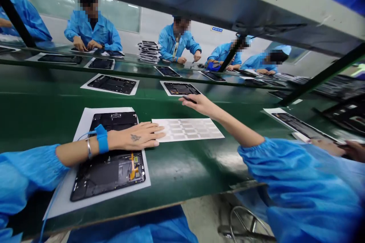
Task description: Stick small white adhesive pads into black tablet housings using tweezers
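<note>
My left hand [137, 136] lies flat, fingers stretched out, across an opened tablet housing [99, 176]. Its fingertips rest on the left edge of a white sheet of pale grey stickers [188, 129]. Black inner parts and an orange flex cable [133, 169] show in the housing, which lies on a white backing sheet [67, 201]; my hand and wrist cover its middle. Stretched forward, my right hand [198, 104] closes on a dark slim tool [189, 100], its exact kind unclear. Just beyond those fingers is another opened tablet [181, 88] on white paper.
Another tablet [112, 84] lies at the far left of the green bench [176, 174]. A metal shelf [199, 3] hangs overhead. Co-workers in blue sit opposite, near a stack of tablets [149, 51]. At right, another person's hand [327, 147] is beside a tablet [302, 125].
</note>
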A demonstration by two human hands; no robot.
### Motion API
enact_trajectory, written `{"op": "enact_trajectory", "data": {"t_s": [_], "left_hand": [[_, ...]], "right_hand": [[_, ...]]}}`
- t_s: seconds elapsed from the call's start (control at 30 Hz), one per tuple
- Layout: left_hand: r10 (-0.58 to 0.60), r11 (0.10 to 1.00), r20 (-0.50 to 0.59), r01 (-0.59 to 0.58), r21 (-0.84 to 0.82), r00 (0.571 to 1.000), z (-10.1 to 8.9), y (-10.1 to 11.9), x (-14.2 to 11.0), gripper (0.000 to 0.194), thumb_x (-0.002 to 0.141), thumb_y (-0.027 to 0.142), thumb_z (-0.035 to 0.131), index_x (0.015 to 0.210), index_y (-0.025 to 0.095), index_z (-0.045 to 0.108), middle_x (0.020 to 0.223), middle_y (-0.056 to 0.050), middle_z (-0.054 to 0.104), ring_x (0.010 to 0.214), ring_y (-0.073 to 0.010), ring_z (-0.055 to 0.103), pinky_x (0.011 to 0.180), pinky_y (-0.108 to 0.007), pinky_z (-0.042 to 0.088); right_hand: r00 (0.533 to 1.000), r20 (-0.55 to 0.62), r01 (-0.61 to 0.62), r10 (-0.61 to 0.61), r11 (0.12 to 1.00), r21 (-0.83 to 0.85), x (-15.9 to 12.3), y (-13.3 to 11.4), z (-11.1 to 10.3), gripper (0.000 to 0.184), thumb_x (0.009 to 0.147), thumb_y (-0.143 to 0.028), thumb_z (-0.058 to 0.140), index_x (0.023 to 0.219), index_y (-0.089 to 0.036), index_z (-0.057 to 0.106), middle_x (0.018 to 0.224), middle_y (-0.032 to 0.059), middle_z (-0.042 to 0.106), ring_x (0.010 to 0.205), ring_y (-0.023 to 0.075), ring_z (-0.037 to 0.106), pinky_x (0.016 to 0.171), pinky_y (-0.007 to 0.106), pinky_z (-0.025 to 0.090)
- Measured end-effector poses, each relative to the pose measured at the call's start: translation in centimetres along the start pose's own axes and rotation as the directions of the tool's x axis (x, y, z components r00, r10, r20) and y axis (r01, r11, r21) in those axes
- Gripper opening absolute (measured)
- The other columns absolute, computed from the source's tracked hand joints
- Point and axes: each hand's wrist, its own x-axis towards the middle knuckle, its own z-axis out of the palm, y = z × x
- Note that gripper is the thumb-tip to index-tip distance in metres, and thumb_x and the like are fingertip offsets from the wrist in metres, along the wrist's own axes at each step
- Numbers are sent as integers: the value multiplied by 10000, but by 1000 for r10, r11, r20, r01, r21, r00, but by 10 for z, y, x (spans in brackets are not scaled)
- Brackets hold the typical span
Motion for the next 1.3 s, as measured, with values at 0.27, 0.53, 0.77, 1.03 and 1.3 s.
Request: {"op": "enact_trajectory", "data": {"t_s": [0.27,0.53,0.77,1.03,1.3], "left_hand": [[40,999,-199,-41,1,979,9,7,-13,461,1076,471,370,1505,325,458,1575,-93,412,1471,-307,334,1174,-507,335],[64,998,-240,-56,40,969,24,5,-16,451,1058,500,417,1456,321,533,1577,-107,412,1469,-358,350,1147,-532,362],[105,994,-349,-97,43,931,35,2,-13,439,1053,499,437,1436,318,554,1561,-85,444,1459,-325,376,1186,-520,300],[115,993,-363,-108,39,925,36,2,-11,426,1061,488,421,1420,316,572,1540,-86,471,1444,-338,397,1154,-507,329],[116,993,-374,-106,49,920,38,2,-9,401,1048,471,466,1395,315,592,1529,-85,484,1422,-329,424,1139,-479,344]], "right_hand": [[955,-231,-94,188,926,365,-51,-64,44,600,936,-699,487,970,-181,788,679,24,596,643,170,543,602,285,417],[960,146,-281,241,830,482,-68,-57,39,386,769,-562,788,831,-182,781,754,62,733,629,192,645,613,320,534],[938,163,-331,306,650,684,-57,-60,62,385,814,-551,774,909,-179,743,914,84,760,855,226,732,822,371,585],[908,227,-413,353,656,632,-50,-56,65,445,773,-596,787,868,-165,723,863,75,756,767,194,713,713,303,551],[886,268,-458,377,634,623,-47,-53,63,459,754,-607,797,844,-162,736,815,65,762,753,184,713,725,300,552]]}}
